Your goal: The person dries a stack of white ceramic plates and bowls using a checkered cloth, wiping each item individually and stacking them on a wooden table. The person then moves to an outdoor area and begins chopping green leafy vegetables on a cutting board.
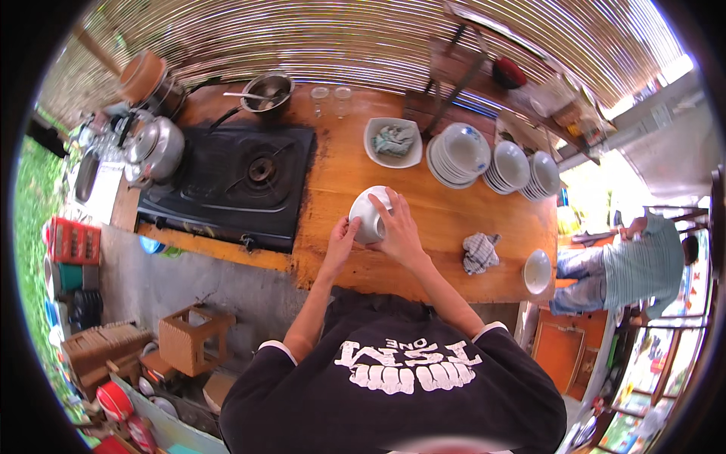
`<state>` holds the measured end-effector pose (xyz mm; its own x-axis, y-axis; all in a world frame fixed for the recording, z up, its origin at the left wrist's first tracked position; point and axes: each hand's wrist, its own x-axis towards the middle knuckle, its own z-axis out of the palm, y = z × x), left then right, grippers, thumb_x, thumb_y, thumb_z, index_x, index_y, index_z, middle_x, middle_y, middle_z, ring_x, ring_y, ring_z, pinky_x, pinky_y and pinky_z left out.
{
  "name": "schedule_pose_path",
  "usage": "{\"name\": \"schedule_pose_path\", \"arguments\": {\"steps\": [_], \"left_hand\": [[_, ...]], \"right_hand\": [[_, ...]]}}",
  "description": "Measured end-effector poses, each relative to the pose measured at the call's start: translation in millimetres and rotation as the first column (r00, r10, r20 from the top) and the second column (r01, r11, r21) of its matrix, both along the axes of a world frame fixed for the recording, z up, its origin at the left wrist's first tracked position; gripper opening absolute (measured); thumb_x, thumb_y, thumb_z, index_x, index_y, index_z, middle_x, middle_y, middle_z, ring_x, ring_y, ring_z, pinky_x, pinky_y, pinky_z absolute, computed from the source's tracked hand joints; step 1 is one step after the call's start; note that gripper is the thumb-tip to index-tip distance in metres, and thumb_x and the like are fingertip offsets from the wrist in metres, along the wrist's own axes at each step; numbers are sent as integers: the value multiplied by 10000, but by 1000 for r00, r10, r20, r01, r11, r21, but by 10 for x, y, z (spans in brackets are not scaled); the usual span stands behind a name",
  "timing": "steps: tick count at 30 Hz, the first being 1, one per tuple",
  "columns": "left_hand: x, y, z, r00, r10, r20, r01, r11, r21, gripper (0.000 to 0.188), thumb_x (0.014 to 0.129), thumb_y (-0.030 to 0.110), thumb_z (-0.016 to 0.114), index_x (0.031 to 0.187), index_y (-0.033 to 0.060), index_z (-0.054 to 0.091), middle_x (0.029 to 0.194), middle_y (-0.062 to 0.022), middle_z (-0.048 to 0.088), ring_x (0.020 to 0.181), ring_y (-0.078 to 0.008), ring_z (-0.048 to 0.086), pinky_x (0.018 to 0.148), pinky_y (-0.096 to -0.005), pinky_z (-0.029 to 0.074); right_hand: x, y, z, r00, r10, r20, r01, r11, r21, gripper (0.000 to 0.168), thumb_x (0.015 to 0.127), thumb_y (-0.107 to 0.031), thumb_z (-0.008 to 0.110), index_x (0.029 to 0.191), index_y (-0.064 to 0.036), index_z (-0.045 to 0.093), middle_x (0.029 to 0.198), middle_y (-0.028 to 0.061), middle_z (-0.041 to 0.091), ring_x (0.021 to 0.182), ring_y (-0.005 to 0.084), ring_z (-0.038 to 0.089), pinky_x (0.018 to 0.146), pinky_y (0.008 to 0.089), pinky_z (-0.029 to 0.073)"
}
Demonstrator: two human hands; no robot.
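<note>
Both of my hands hold a white bowl (366,207) tilted on its side over the wooden table (340,272). My left hand (341,241) grips its near left rim; my right hand (400,230) spreads over its outside, by the foot ring. Beyond it sits a squarish white bowl (371,159) with a crumpled greenish cloth (393,141) inside. To the right stand stacks of white bowls, a tall one (465,150) with a blue pattern and two smaller ones (509,164) (544,173). A checked cloth (481,252) lies crumpled nearer me, and a single bowl (536,271) stands near the right edge.
At the left are a black gas stove (232,176), an aluminium kettle (153,147) and a metal pot (269,93) holding a utensil. Two glasses (331,102) stand at the back. A wooden shelf (476,79) rises behind the stacks. Another person (635,264) stands at the right.
</note>
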<state>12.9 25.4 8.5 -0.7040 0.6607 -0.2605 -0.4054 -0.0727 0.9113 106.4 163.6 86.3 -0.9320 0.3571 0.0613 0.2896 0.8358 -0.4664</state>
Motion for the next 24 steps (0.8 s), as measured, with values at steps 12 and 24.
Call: {"name": "schedule_pose_path", "arguments": {"steps": [12,24], "left_hand": [[611,609,372,994,-48,-100,48,999,-4,347,1059,364,496,938,56,601,799,47,540,728,-39,444,640,-231,392],[1371,1184,857,984,53,-172,-58,998,-23,296,1058,288,494,893,54,569,785,36,519,745,-51,445,650,-234,390]], "right_hand": [[1977,1252,-602,646,-662,379,662,734,155,955,664,-230,874,1484,-239,384,1487,167,397,1367,379,392,1081,493,403],[1798,1132,247,860,-304,-410,82,875,-477,575,770,-138,725,1315,-59,563,1258,149,598,1186,360,559,1009,446,453]]}}
